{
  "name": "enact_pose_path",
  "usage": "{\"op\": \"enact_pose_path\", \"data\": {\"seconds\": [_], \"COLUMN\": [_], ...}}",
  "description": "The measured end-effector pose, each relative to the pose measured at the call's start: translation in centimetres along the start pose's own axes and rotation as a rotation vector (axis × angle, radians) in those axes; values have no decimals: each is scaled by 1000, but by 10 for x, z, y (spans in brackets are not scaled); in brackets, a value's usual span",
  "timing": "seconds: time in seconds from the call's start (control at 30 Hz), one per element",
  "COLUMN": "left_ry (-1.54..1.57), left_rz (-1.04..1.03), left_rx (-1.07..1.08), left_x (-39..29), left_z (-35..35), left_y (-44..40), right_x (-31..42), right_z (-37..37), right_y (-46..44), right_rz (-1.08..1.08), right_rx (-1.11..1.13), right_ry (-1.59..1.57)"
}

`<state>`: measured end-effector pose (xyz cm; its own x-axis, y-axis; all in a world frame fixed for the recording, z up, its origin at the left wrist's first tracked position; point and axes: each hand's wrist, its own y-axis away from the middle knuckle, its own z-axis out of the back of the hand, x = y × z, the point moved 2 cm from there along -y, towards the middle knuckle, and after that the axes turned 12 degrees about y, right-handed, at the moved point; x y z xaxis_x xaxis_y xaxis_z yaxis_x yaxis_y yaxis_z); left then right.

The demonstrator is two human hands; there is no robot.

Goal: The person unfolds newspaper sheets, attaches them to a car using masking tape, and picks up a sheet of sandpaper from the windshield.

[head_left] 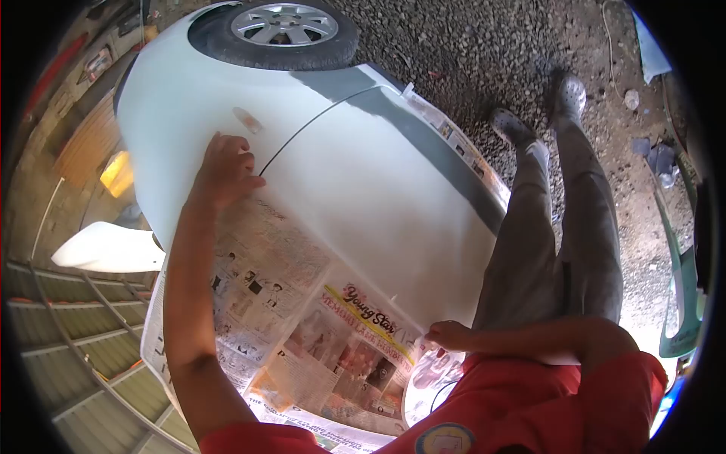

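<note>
My left hand [226, 171] reaches to the upper edge of the newspaper [268, 291] on the car's side, beside the dark panel seam. Its fingers are bent, with the thumb apart from them, and nothing shows between them. Just above lies a small oval side lamp [246, 119] on the pale fender [178, 94]. My right hand [449, 337] is closed near the lower right of the newspaper, close to my red shirt. Below its fingers is a crumpled, clear or whitish thing [432, 372]; what the hand grips is hidden.
The pale door panel [386, 189] has a grey lower band [442, 163]. Above is a wheel [283, 34] with a silver rim. Gravel [454, 57] surrounds my shoes. A white curved part [106, 247] juts out at left, and a green panel [684, 303] stands at right.
</note>
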<state>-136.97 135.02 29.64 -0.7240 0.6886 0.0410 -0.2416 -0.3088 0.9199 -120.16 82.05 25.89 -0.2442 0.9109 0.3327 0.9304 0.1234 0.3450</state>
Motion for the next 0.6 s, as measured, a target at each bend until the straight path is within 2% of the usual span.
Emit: {"op": "enact_pose_path", "data": {"seconds": [0.03,0.1,0.17,0.27,0.47,0.6], "left_ry": [0,-26,-76,34,4,-33], "left_rz": [18,14,-18,28,57,34], "left_rx": [-3,8,35,-21,-19,-1], "left_x": [-5,-8,3,-5,-4,0], "left_z": [5,5,-1,1,3,2], "left_y": [1,-4,-5,-5,-3,-6], "right_x": [2,-9,-7,-2,-26,-26], "right_z": [0,-7,-2,1,-13,-9], "right_y": [2,-7,-5,-1,-12,-7], "right_rz": [7,222,157,-11,62,119], "right_rx": [19,-69,-87,-75,-78,-76], "right_ry": [-17,182,109,-82,-358,-232]}}
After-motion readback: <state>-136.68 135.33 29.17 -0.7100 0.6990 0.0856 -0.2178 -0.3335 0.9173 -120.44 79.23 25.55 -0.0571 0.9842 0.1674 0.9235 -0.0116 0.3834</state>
